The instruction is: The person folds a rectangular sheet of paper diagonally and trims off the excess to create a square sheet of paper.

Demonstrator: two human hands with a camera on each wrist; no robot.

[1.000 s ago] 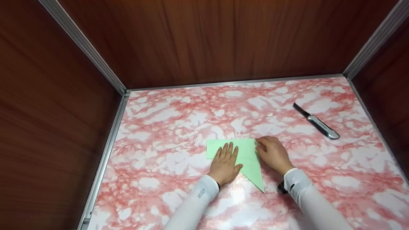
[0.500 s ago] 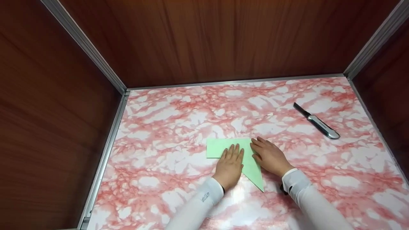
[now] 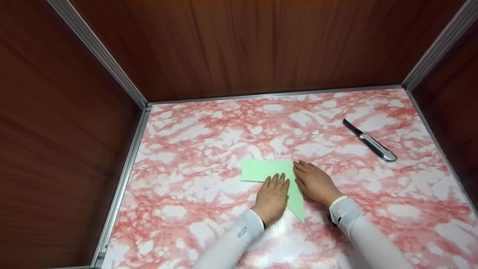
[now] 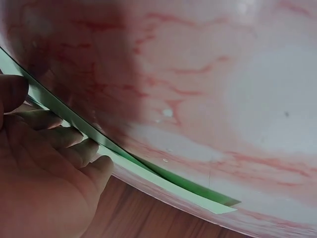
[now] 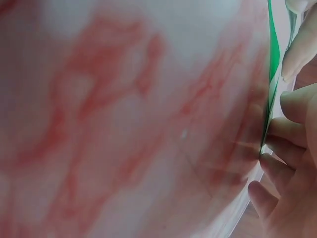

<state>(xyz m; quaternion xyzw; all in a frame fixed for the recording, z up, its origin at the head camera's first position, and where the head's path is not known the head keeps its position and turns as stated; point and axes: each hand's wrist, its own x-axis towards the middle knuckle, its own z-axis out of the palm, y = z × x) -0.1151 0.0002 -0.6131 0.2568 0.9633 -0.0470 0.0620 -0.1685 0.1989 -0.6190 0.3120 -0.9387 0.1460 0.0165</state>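
Note:
A folded sheet of light green paper (image 3: 257,170) lies on the table, one arm pointing left and a pointed tip toward the front. My left hand (image 3: 273,198) rests on its middle with the fingers straight. At the paper's right edge, my right hand (image 3: 315,183) lies with extended fingers on the upper right corner. In the left wrist view the paper (image 4: 163,178) shows as a thin strip with a darker green layer under it, beside the left hand (image 4: 49,173). The right wrist view shows the right hand's fingers (image 5: 280,168) along the paper's green edge (image 5: 273,59).
A craft knife (image 3: 369,141) with a black blade end and a silver and black handle lies at the right of the table. The red and white marbled table (image 3: 194,149) is bounded by dark wood panels (image 3: 239,48) with grey metal trim at the back and sides.
The right hand's fingers went from gripping the paper's right corner to lying flat there, and that edge now sits further left. The left hand slid right and slightly toward the front over the paper.

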